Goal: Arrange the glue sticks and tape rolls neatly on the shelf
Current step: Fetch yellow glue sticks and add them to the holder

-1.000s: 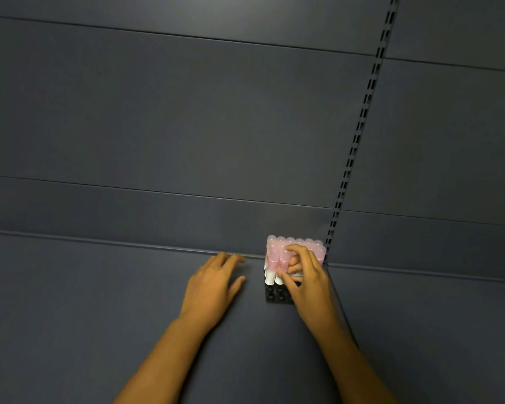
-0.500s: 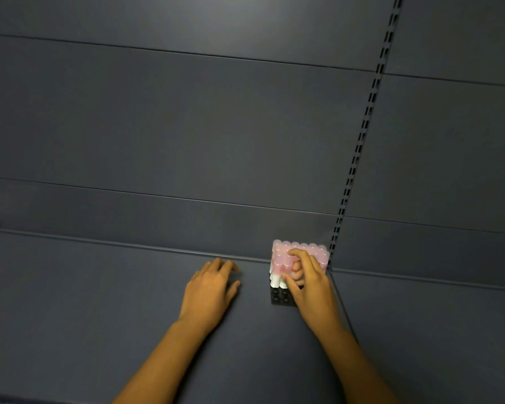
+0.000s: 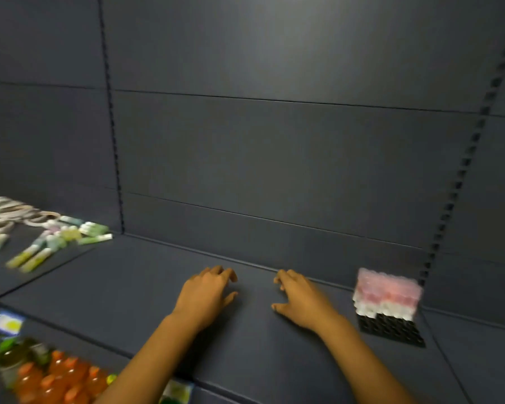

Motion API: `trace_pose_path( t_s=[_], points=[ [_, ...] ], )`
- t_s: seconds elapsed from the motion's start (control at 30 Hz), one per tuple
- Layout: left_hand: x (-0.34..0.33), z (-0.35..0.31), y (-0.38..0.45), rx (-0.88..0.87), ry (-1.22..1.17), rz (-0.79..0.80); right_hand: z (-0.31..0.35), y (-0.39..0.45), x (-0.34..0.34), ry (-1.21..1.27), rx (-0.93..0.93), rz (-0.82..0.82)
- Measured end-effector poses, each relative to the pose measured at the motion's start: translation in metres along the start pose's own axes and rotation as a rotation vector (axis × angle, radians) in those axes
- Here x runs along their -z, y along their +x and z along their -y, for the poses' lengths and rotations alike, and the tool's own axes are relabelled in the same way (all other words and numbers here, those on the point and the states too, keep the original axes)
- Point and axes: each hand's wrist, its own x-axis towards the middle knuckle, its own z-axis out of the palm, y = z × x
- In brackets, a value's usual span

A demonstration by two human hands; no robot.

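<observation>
**Asker:** What is differing from half a second ago?

**Describer:** The view is swinging left, so the block of pink-capped glue sticks (image 3: 387,293) is now sitting far to the right. The right hand (image 3: 302,301), which was gripping a stick in that block, is no longer touching it. A second shelf bay is coming into view at the left, with loose items on it.

**Asker:** How are the hands lying?

**Describer:** The left hand (image 3: 206,295) is resting palm down on the shelf (image 3: 129,287), fingers loosely spread and holding nothing. The right hand is lying just beside it, fingers relaxed and holding nothing either. The frame is blurring with motion, so finer finger detail is hard to tell.

**Asker:** Where are the task's things relative to the hands?

**Describer:** The glue sticks are standing upright in a black holder (image 3: 391,328) to the right of the right hand, apart from it and close to the back wall (image 3: 274,156). Loose green glue sticks (image 3: 29,259) and white tape rolls (image 3: 9,212) are lying well apart to the left, on the neighbouring bay.

**Asker:** What open room and edges are showing?

**Describer:** Bare shelf is stretching between the left hand and the bay seam. A slotted upright (image 3: 461,170) is rising behind the holder. Below the front edge, orange-capped bottles (image 3: 56,377) are showing.
</observation>
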Motion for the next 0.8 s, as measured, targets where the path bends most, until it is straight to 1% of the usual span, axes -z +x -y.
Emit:
trace_pose_path(
  t_s=[0.1,0.23,0.37,0.47,0.57,0.8],
  points=[
    [0.023,0.062,-0.031,0.062,0.048,0.020,0.059,0.024,-0.017,0.002,0.038,0.025],
    [0.061,0.150,-0.078,0.154,0.086,0.043,0.154,0.053,-0.043,0.024,0.126,0.068],
    [0.101,0.229,-0.123,0.234,0.117,0.020,0.247,0.083,-0.063,0.085,0.213,0.080],
    [0.122,0.275,-0.155,0.300,0.116,-0.002,0.304,0.097,-0.080,0.142,0.263,0.089],
    [0.131,0.307,-0.177,0.334,0.112,-0.009,0.346,0.108,-0.095,0.169,0.296,0.109],
    [0.135,0.363,-0.184,0.385,0.099,-0.040,0.399,0.154,-0.118,0.208,0.319,0.139]
  ],
)
